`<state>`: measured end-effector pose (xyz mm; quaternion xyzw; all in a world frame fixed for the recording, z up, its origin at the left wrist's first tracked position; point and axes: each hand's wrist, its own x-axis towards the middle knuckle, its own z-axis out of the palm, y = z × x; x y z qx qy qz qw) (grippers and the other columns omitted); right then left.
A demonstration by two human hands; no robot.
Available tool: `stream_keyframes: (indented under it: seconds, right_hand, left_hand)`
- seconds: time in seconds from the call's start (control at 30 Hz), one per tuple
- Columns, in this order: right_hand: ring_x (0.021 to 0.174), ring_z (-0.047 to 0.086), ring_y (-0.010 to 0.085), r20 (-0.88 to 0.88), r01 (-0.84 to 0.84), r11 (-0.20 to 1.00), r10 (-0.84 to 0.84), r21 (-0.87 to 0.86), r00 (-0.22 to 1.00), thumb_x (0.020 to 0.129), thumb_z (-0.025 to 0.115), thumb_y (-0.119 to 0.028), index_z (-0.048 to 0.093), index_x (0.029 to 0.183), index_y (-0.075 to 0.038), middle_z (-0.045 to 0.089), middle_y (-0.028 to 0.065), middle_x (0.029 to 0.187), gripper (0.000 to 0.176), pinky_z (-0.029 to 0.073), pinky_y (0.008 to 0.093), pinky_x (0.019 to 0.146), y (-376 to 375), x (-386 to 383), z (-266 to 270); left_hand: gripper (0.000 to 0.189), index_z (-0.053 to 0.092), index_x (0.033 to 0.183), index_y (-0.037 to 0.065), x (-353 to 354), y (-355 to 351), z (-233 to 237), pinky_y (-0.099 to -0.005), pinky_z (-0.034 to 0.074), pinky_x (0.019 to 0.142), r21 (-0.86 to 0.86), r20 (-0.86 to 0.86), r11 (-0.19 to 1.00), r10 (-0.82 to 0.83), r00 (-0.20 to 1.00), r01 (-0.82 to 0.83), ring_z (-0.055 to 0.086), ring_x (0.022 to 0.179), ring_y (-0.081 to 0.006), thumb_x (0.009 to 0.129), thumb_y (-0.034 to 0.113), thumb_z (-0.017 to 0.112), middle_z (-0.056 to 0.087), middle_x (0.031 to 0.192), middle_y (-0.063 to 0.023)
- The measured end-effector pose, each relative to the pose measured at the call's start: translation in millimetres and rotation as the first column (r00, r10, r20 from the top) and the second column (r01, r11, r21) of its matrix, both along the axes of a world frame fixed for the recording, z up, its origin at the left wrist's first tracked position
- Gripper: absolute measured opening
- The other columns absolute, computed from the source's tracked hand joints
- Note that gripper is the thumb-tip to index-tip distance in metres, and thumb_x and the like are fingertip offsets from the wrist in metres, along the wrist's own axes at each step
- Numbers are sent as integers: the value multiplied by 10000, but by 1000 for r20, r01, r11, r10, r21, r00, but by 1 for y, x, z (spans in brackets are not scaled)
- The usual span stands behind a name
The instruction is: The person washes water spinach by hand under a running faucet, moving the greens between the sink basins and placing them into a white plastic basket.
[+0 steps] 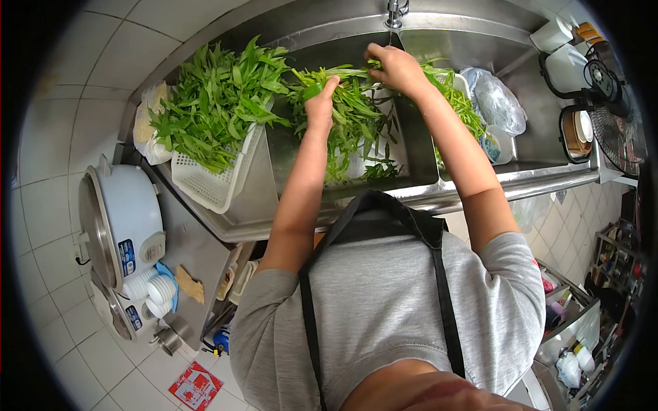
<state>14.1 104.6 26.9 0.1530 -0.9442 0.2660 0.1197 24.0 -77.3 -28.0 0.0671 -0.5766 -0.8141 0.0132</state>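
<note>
My left hand (321, 104) is closed around a bunch of water spinach (353, 92) over the left sink basin (288, 157). Its stems point right, and its long leaves hang down. My right hand (399, 70) is at the stem end with fingers pinched together, and bits of green stem show beside the fingertips. More leaves lie lower in the same basin, around a whitish item I cannot make out. On the left, a heap of leafy water spinach (219, 96) fills a white plastic basket (205, 181). Cut green stems (466, 106) lie in the right basin, partly behind my right forearm.
A faucet (394, 15) rises behind the divider. Clear plastic bags (499, 103) and a small bowl (504, 144) sit in the right basin. Left of the sink stand a large rice cooker (130, 219) and stacked white bowls (159, 288). A black fan (610, 89) is at far right.
</note>
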Motion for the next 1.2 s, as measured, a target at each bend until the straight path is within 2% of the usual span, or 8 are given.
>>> stream_keyframes:
  seconds: [0.17, 0.6, 0.73, 0.83, 0.87, 0.97, 1.07, 1.2]
  right_hand:
    - [789, 529, 233, -212, -116, 987, 138, 115, 968, 649, 642, -106, 561, 786, -71, 542, 48, 763, 163, 463, 353, 662, -14, 5, -13]
    - [858, 547, 240, -41, -132, 965, 144, 226, 989, 686, 629, -182, 627, 834, -76, 582, 56, 837, 182, 468, 346, 727, -19, -1, -20]
    - [772, 578, 257, -111, -24, 995, 13, -92, 994, 682, 642, -180, 630, 831, -58, 600, 101, 789, 193, 462, 358, 692, -14, -6, -37]
    - [595, 566, 165, 238, 141, 742, 25, -656, 971, 700, 639, -160, 647, 822, -45, 615, 79, 711, 168, 449, 293, 591, -12, -15, -55]
    - [595, 566, 165, 238, 143, 741, 24, -656, 971, 700, 639, -160, 647, 822, -45, 615, 79, 711, 168, 449, 293, 591, -5, -17, -62]
    - [600, 521, 102, 424, 414, 112, 86, -903, 902, 704, 659, -106, 644, 776, -33, 572, 1, 688, 104, 430, 229, 552, 16, -18, -53]
    - [631, 533, 104, 335, 335, 21, 3, -942, 942, 752, 652, -138, 617, 862, -32, 584, 12, 732, 157, 445, 243, 570, 46, -13, -37]
    - [671, 530, 124, 216, 277, 465, -181, -841, 960, 810, 593, -207, 597, 876, -50, 631, 58, 823, 170, 443, 260, 644, 95, -7, -30]
  left_hand:
    - [195, 624, 860, 1, -6, -1, -11, -244, 422, 704, -19, 84, 999, 32, 996, -31, 554, 750, -111, 708, 115, 667, 615, 841, -28]
    - [163, 624, 854, -6, 2, 6, -3, -245, 429, 725, -170, -3, 985, 1, 1000, -2, 568, 779, -111, 717, 76, 657, 625, 858, -38]
    - [161, 625, 849, -9, -6, 8, -11, -248, 431, 725, -253, 24, 967, 3, 1000, 3, 575, 771, -113, 721, 83, 657, 632, 831, -41]
    - [168, 626, 856, -10, -6, 12, -9, -251, 430, 731, -316, 36, 948, 42, 998, -28, 579, 770, -117, 724, 89, 657, 634, 819, -43]
    - [171, 627, 859, -10, -4, 13, -5, -253, 428, 735, -329, 54, 944, 64, 996, -43, 580, 767, -120, 726, 93, 657, 635, 817, -44]
    - [184, 632, 864, 3, -2, 7, -7, -252, 424, 741, -228, 84, 973, 58, 995, -38, 573, 784, -121, 726, 121, 662, 637, 837, -51]
    - [216, 644, 862, 22, -3, -6, 4, -261, 360, 843, -88, 146, 995, 61, 987, -48, 543, 823, -105, 729, 191, 664, 642, 863, -43]
    - [202, 586, 904, 43, -12, -31, -4, -291, 436, 764, 287, 191, 958, -44, 981, -13, 555, 806, -132, 757, 174, 634, 625, 839, -50]
